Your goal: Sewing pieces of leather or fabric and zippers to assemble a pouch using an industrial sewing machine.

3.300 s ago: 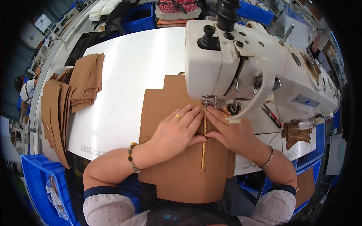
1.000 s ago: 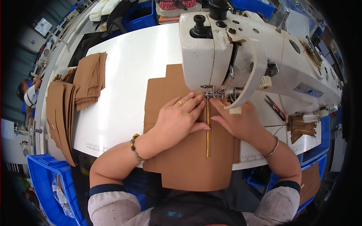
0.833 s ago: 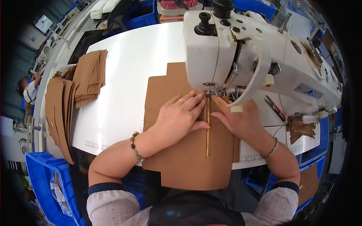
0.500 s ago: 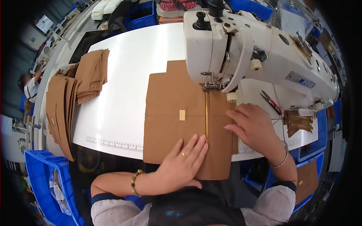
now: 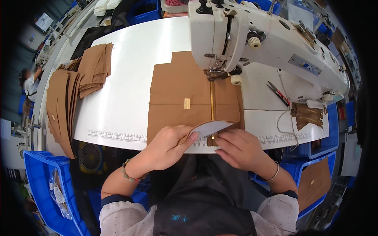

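Note:
A brown fabric panel (image 5: 169, 86) lies on the white sewing table, its far part under the head of the sewing machine (image 5: 271, 43). Along it runs a brass-coloured zipper (image 5: 213, 100), whose brown tape end shows below the raised fabric. The panel's near edge is lifted and curled back, baring a pale underside. My left hand (image 5: 169, 145) is closed on that edge, thumb on the pale side. My right hand (image 5: 240, 148) has its fingers bent and pressed on the fabric edge beside the zipper's end; whether it also grips the tape is hidden.
Stacked brown fabric pieces (image 5: 63, 106) hang over the table's left edge. Red-handled snips (image 5: 279, 94), a loose cord (image 5: 281, 122) and a bundle of brown zippers (image 5: 307, 116) lie at the right. Blue bins (image 5: 51, 157) flank the table. A co-worker (image 5: 30, 84) is far left.
The panel's near edge went from flat to lifted and curled back. My left hand moved from lying on the panel to gripping its edge; my right hand came nearer from the panel's right side.

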The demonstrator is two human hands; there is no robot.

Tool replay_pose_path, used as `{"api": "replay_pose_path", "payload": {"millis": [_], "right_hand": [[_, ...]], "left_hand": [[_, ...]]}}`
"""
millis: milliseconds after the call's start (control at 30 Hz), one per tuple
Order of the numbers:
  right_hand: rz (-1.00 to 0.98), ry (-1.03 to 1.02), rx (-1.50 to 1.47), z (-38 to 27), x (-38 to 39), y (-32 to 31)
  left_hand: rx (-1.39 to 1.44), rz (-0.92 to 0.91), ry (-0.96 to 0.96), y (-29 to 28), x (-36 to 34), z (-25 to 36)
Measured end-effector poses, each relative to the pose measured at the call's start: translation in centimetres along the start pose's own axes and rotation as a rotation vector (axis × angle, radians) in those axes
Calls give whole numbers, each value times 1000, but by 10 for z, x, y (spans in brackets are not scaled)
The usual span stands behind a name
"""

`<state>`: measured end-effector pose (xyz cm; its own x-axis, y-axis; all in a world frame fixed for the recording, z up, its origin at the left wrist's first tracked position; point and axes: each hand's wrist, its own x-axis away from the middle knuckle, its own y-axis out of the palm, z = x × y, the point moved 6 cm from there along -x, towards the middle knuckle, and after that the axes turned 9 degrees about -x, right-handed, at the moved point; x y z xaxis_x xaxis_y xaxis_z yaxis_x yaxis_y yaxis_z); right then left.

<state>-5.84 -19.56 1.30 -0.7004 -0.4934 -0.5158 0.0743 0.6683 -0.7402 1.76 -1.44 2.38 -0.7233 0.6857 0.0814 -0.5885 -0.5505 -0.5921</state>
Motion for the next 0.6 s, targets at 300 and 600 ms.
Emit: {"api": "replay_pose_path", "payload": {"millis": [300, 600], "right_hand": [[-56, -106, 116, -1, -5, 15], [-23, -103, 107, 0, -4, 14]], "left_hand": [[72, -41, -106, -1, 3, -7], [75, -27, -87, -5, 1, -4]]}}
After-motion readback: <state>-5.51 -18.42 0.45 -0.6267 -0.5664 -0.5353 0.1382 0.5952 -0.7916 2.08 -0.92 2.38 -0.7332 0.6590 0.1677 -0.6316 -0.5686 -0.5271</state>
